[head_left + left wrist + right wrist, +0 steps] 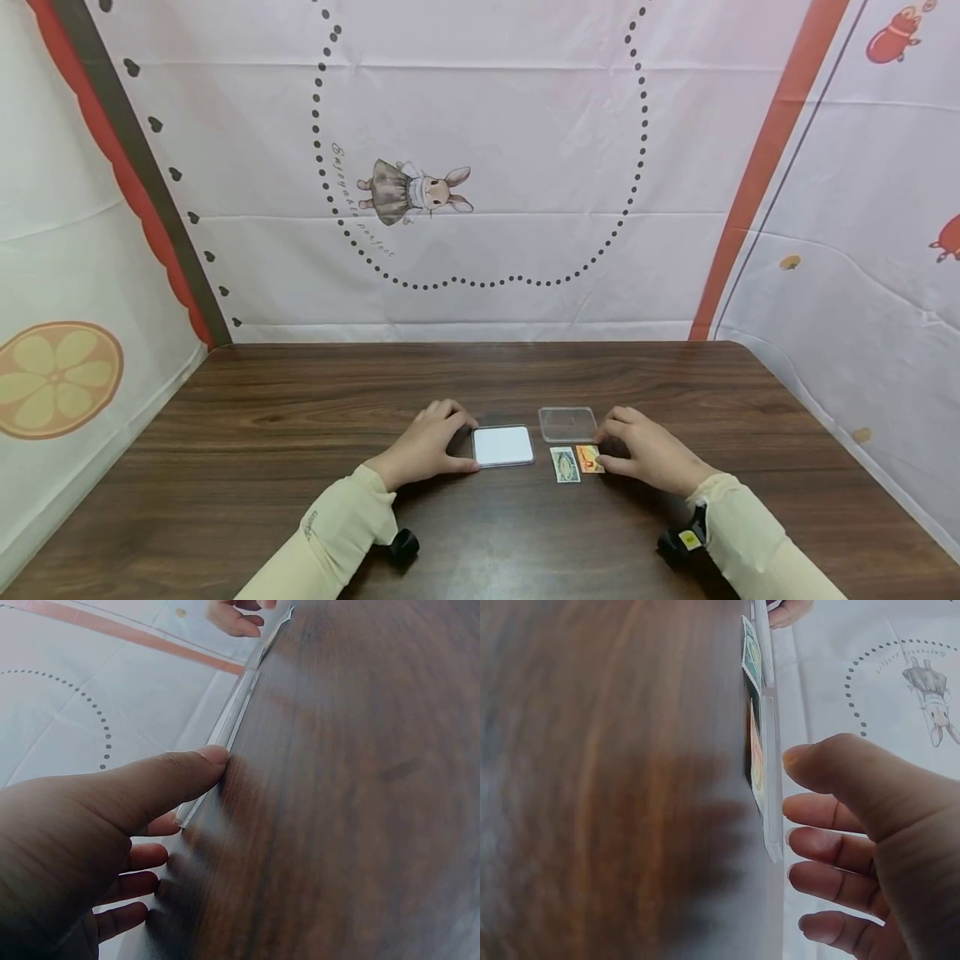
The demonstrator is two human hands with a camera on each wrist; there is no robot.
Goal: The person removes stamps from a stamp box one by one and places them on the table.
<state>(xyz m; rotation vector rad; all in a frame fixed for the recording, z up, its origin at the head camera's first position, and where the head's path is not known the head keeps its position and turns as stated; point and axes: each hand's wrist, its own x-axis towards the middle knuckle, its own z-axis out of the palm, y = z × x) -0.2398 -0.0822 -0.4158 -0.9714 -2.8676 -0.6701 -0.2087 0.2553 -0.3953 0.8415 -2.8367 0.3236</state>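
A flat, clear plastic case with a white sheet inside lies on the table. My left hand grips its left end, thumb on the near side, as the left wrist view also shows. Further right sits a shallow clear plastic tray or lid. Just in front of it lie two postage stamps, a green one and an orange one. Over the orange stamp's right edge is my right hand, thumb and fingers apart; in the right wrist view nothing is between them.
The dark wood-grain table runs back to a printed cloth backdrop. More cloth hangs at the left and right sides. A black wrist device is under the left cuff, another at the right cuff.
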